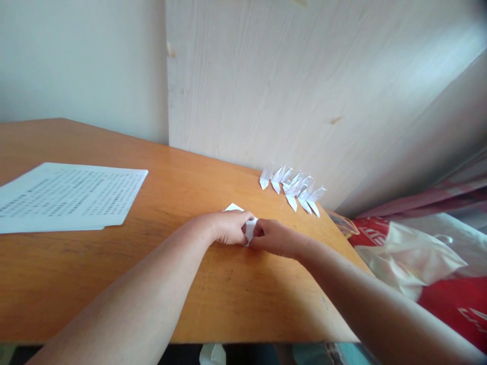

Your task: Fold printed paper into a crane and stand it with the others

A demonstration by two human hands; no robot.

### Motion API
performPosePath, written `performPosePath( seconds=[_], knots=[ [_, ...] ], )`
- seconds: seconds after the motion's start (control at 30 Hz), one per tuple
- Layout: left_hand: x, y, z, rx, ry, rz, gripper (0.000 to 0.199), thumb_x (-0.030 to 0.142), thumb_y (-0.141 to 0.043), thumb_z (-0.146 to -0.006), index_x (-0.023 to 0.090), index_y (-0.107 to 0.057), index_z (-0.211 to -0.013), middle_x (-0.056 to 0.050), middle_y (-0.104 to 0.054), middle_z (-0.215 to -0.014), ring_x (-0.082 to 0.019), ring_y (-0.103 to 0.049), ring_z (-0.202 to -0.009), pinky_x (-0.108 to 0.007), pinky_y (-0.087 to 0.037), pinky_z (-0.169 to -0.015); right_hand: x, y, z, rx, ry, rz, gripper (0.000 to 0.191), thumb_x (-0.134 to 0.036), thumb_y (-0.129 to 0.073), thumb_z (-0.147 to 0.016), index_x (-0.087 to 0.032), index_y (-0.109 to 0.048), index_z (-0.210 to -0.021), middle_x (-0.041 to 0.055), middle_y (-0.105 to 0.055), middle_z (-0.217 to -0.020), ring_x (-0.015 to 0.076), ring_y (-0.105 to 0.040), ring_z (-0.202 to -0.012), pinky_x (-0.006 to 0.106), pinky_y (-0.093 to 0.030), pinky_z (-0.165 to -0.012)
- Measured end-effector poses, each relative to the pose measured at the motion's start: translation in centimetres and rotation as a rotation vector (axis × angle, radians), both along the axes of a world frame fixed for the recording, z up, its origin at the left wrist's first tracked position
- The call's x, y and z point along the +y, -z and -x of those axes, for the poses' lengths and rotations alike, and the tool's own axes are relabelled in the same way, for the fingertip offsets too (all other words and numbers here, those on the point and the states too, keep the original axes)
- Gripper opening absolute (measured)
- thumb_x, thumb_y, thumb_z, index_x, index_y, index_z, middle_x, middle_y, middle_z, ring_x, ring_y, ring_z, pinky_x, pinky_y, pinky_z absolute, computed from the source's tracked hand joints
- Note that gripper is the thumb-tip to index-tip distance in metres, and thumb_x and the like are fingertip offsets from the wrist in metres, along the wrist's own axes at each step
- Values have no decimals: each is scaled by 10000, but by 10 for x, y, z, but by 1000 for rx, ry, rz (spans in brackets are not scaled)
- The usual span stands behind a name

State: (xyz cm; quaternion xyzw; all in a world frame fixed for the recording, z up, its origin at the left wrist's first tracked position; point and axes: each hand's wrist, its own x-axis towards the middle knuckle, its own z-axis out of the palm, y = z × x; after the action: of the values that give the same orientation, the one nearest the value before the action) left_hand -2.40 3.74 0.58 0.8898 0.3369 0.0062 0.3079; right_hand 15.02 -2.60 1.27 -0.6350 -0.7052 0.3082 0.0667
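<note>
Both hands meet at a small piece of folded white paper near the middle of the wooden table. My left hand is closed on its left side, and a white corner shows beyond the knuckles. On the right side, my right hand pinches the paper's near edge with curled fingers. Much of the paper is covered by the hands, so its full shape cannot be made out. Behind and to the right stand several folded paper pieces with pointed tips, close together in a row.
A stack of printed sheets lies on the table at the left. A pale wooden panel rises along the back edge. Past the table's right edge are red and white plastic bags and pinkish cloth.
</note>
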Motion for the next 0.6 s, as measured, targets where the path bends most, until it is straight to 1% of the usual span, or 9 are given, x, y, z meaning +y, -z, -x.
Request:
performPosePath(
  seconds=[0.13,0.3,0.5,0.6],
  knots=[
    [0,0,0,-9,3,-3,635,362,-686,-685,258,-536,-1293,-59,-691,-1145,-251,-650,-964,-283,-477,-730,-2,-3,4,-14,-20,-12,76,-238,-613,-739,-179,-574,-766,2,-623,-760,131,-525,-669,245,-344,-581],
    [-1,1,1,-5,-9,11,609,367,-687,-679,245,-544,-1257,-59,-690,-1111,-244,-653,-932,-274,-474,-679,-5,-8,9,-64,6,-15,110,-251,-632,-740,-177,-551,-739,0,-610,-724,126,-508,-633,251,-317,-557],
    [1,4,1,-36,11,22,643,301,-692,-664,247,-531,-1284,-51,-697,-1104,-237,-650,-930,-275,-475,-702,-4,-4,7,-74,-6,-27,131,-276,-633,-752,-182,-545,-728,-3,-597,-703,123,-501,-626,247,-327,-559],
    [2,5,1,-37,13,18,641,303,-684,-665,240,-534,-1284,-57,-697,-1111,-242,-646,-937,-283,-475,-712,-4,-3,6,-83,6,-36,155,-304,-645,-759,-183,-549,-737,2,-594,-709,126,-496,-630,250,-340,-565]
  ],
)
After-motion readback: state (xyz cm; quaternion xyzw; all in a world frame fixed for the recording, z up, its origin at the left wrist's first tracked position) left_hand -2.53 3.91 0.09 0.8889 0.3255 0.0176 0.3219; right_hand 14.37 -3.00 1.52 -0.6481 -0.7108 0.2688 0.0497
